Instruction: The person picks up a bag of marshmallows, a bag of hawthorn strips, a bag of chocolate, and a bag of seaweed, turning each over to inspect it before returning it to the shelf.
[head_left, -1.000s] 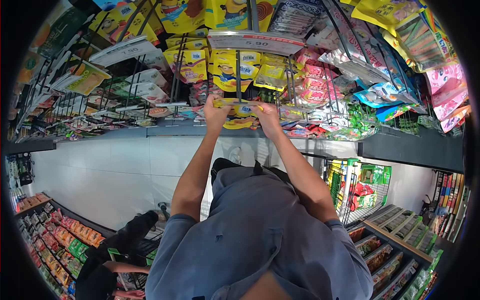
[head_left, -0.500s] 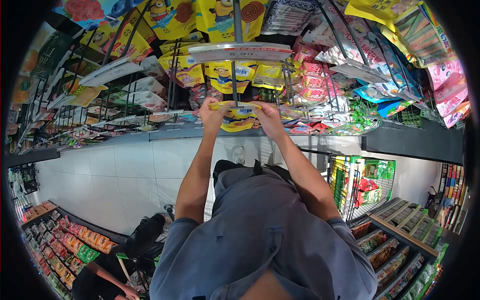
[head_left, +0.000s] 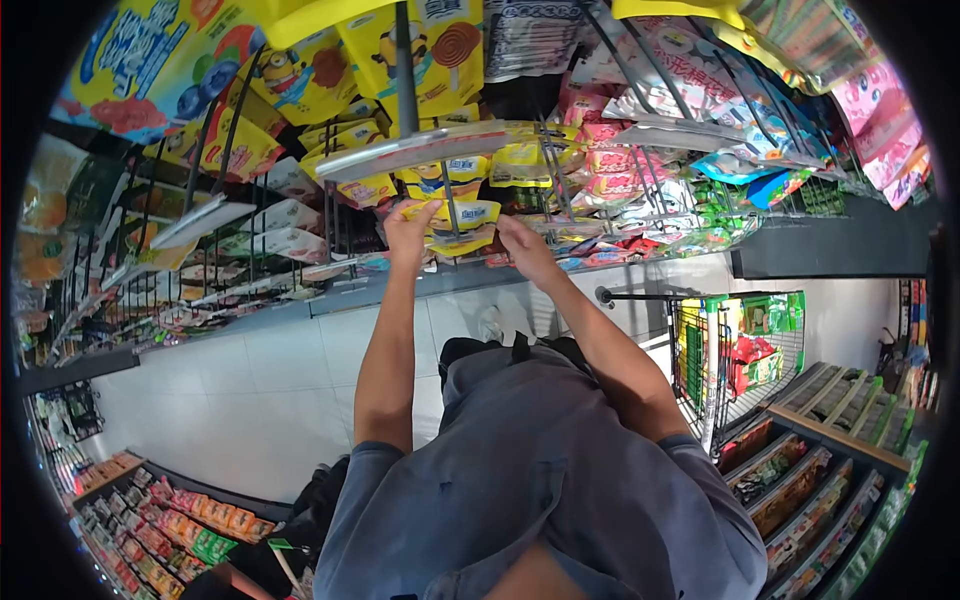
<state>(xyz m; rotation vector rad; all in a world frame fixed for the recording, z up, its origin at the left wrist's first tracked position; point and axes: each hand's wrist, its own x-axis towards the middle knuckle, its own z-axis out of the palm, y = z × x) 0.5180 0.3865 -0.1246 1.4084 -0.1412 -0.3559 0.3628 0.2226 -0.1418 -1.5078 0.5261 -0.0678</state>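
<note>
A yellow candy bag (head_left: 470, 214) with a cartoon print hangs low at the front of a metal hook, tipped so its top edge faces me. My left hand (head_left: 408, 235) pinches its upper left corner between thumb and fingers. At the bag's right edge, my right hand (head_left: 528, 250) is closed, its fingertips against the side; the exact grip is hard to make out. Similar yellow bags (head_left: 445, 170) hang just behind on the same hook. Over them juts a clear price-tag holder (head_left: 410, 150).
Racks of hanging sweets fill the far side, including pink bags (head_left: 612, 160) to the right. A wire shopping cart (head_left: 712, 370) with goods stands at my right. Behind me are shelves of packets (head_left: 170, 510) and wooden-edged bins (head_left: 790, 470). Another person's arm (head_left: 240, 580) shows at lower left.
My view has turned slightly, so the racks sit differently. The bag, held at both upper corners before, now lies against the row on the hook; my right hand has slid down its edge.
</note>
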